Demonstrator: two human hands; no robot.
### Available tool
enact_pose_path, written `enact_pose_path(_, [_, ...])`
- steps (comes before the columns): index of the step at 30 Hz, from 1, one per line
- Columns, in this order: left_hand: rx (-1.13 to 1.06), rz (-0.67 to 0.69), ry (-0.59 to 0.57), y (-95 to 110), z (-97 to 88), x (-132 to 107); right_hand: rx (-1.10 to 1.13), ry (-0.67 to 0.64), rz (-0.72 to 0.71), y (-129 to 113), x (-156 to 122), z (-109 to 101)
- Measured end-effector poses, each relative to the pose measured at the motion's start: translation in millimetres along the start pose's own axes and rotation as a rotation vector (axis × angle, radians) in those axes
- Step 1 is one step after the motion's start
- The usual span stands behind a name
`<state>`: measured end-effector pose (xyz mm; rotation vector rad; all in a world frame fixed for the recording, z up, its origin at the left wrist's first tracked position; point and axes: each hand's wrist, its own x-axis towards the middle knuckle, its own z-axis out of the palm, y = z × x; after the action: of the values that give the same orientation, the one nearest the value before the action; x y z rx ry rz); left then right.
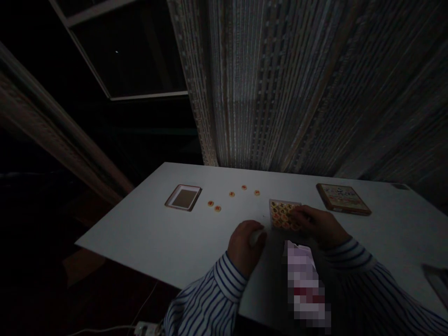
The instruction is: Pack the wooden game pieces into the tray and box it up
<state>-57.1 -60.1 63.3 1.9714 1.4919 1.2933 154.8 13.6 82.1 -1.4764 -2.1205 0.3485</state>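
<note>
A clear plastic tray (270, 215) on the white table holds several round Chinese chess pieces (283, 218) in rows, marked in red and dark characters. My right hand (320, 225) reaches over its right side, fingertips pinched on one piece, which they largely hide. My left hand (246, 242) rests near the tray's left front, fingers curled; a pale patch shows between thumb and fingers, and I cannot make out what it is. Several loose pieces lie farther left, including a piece (217, 208) and another piece (257, 192).
A shallow box lid or frame (183, 197) lies at the table's left. A flat box with a printed cover (343, 198) sits at the back right. Between my forearms is a blurred-out pinkish item (304, 280). Curtains (252, 84) hang behind the table (140, 228); a power strip (147, 329) shows below.
</note>
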Motion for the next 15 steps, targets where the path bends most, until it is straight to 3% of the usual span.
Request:
enact_pose_path(7, [0.018, -0.031, 0.132, -27.2, -46.8, 11.9, -0.059, -0.168, -0.126, -44.2, 21.1, 0.1])
enact_pose_path(15, [0.07, -0.231, 0.238, -84.3, -82.1, 38.0, -0.072, -0.311, -0.222, -80.6, 50.1, 28.5])
